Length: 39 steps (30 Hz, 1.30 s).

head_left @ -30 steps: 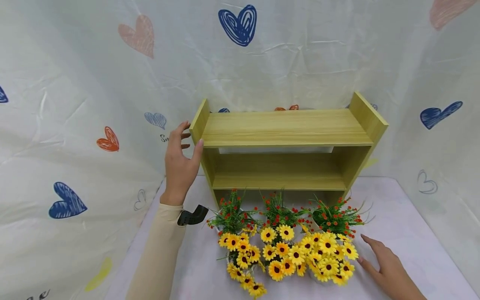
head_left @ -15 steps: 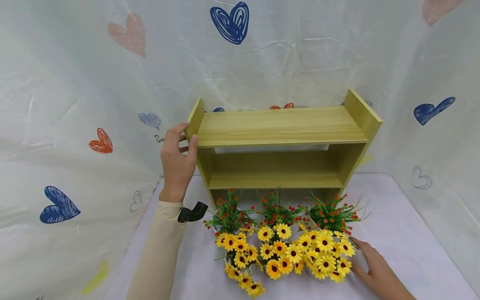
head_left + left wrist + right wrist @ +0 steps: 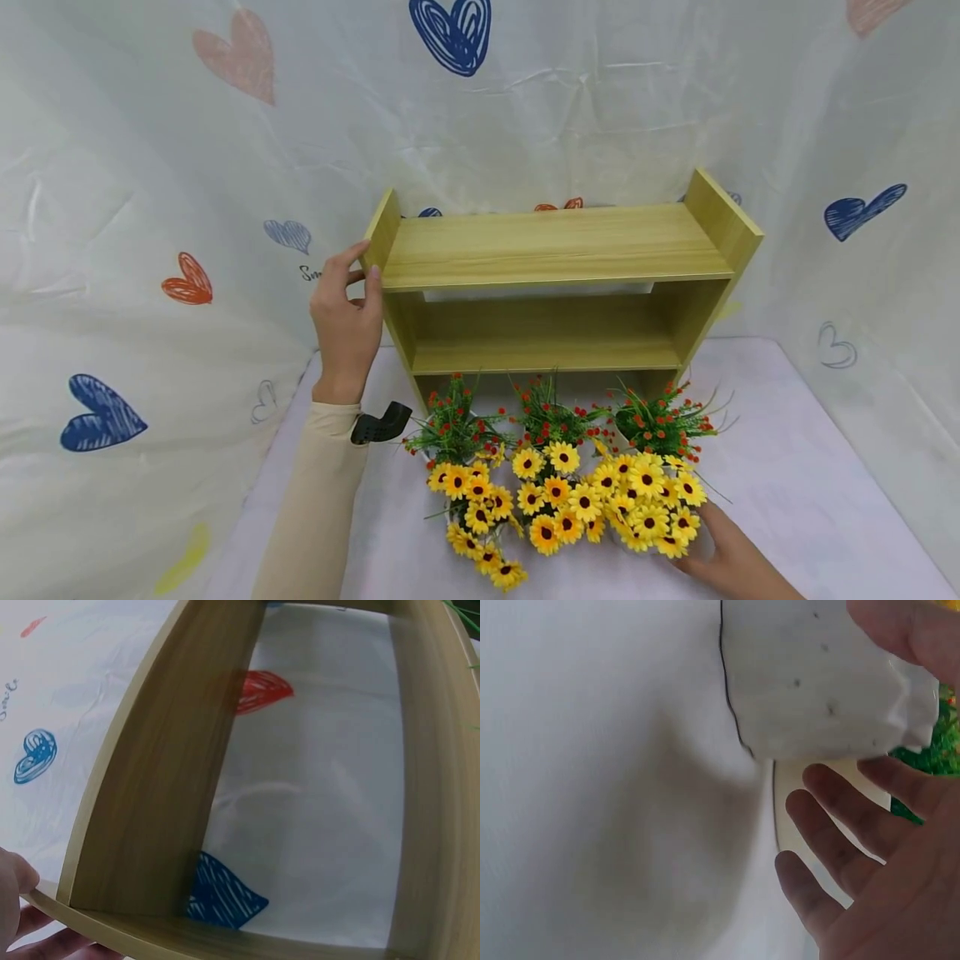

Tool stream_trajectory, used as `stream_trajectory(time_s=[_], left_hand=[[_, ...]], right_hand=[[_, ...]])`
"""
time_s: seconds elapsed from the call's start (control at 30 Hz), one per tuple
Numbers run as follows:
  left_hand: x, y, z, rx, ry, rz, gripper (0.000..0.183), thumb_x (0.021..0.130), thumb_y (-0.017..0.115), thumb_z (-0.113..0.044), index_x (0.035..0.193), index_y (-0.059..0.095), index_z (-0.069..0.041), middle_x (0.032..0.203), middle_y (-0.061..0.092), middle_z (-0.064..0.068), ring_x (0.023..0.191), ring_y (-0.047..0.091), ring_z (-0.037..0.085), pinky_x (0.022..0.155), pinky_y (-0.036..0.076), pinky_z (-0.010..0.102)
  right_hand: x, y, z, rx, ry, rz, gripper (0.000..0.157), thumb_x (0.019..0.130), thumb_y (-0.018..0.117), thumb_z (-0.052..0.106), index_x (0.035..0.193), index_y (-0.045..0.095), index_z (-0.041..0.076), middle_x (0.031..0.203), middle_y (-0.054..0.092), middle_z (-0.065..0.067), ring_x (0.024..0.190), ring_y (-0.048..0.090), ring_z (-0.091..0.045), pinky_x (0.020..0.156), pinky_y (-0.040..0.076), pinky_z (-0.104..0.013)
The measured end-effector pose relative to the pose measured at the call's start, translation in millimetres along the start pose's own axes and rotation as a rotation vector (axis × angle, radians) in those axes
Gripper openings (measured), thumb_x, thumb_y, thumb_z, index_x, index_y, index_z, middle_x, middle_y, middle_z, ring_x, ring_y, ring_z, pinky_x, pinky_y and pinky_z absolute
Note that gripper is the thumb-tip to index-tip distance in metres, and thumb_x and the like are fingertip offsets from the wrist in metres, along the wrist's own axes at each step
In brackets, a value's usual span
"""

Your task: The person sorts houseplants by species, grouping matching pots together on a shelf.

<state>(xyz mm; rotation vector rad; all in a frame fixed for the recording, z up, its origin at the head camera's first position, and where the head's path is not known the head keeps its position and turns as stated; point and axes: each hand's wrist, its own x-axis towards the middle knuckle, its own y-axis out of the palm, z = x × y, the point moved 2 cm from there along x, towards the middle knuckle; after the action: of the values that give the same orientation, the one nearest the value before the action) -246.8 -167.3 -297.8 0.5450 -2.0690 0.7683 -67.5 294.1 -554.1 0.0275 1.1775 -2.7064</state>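
Observation:
In the head view my left hand point(image 3: 347, 321) holds the upper left side panel of the wooden shelf point(image 3: 547, 250). The left wrist view shows the thumb point(image 3: 22, 874) on the panel's front edge, with fingers behind it. My right hand point(image 3: 731, 554) is at the right-hand pot of yellow sunflowers point(image 3: 648, 504). In the right wrist view, its white flower pot point(image 3: 810, 682) lies between the thumb point(image 3: 911, 630) and the spread, fairly straight fingers point(image 3: 840, 825). The index fingertip is close to the pot; contact is hard to tell.
Two more sunflower plants point(image 3: 555, 500) stand left of the right-hand one. Behind them, before the shelf, is a row of red-flowered green plants point(image 3: 551, 421). A heart-printed sheet point(image 3: 600, 100) hangs behind the white table point(image 3: 795, 467).
The right hand has moved left and inward to the right-hand sunflower pot. The left hand has closed onto the shelf's side panel. The head view has shifted slightly.

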Motion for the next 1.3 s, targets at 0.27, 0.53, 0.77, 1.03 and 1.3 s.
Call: stream_trajectory(time_s=[0.27,0.53,0.77,1.03,1.3], left_hand=[[1.2,-2.5,-2.6,0.022,-0.002,0.002,0.032,0.107,0.061,-0.008,0.137,0.066,0.001,0.131,0.069,0.021,0.101,0.075,0.037,0.068,0.053,0.011],[1.8,2.1,-4.2,0.014,0.007,-0.005,0.032,0.108,0.059,-0.007,0.138,0.065,0.003,0.133,0.069,0.023,0.106,0.072,0.040,0.080,0.064,0.049],[1.8,4.8,-6.2,0.006,0.003,-0.011,0.031,0.108,0.059,-0.005,0.137,0.065,0.005,0.131,0.069,0.025,0.107,0.071,0.041,0.089,0.062,0.049],[1.2,5.8,-7.6,0.001,-0.012,-0.003,0.032,0.108,0.059,-0.005,0.138,0.064,0.005,0.133,0.068,0.024,0.113,0.070,0.038,0.090,0.062,0.048],[-0.9,5.8,-6.3,-0.012,-0.023,-0.003,0.032,0.107,0.059,-0.004,0.137,0.064,0.004,0.133,0.068,0.025,0.111,0.070,0.039,0.090,0.061,0.048]], right_hand=[[3,12.8,18,0.062,0.018,-0.031,0.108,0.076,0.096,0.041,0.155,0.040,-0.006,0.152,0.053,-0.027,0.138,0.053,-0.043,0.109,0.050,-0.053],[3,25.4,25,0.073,-0.031,-0.176,0.098,0.070,0.100,0.032,0.148,0.049,0.003,0.140,0.063,-0.012,0.123,0.051,0.007,0.103,0.056,-0.035],[4,27.0,28,0.079,0.072,-0.142,0.096,0.073,0.099,0.028,0.148,0.049,-0.004,0.140,0.063,-0.018,0.128,0.061,-0.024,0.104,0.056,-0.046],[8,23.4,29,0.083,0.215,-0.060,0.099,0.071,0.099,0.037,0.148,0.051,-0.005,0.140,0.064,-0.021,0.131,0.061,-0.043,0.108,0.050,-0.060],[-1,19.5,31,0.072,0.271,-0.040,0.097,0.077,0.094,0.044,0.147,0.052,-0.008,0.139,0.066,-0.021,0.129,0.062,-0.041,0.105,0.054,-0.056]])
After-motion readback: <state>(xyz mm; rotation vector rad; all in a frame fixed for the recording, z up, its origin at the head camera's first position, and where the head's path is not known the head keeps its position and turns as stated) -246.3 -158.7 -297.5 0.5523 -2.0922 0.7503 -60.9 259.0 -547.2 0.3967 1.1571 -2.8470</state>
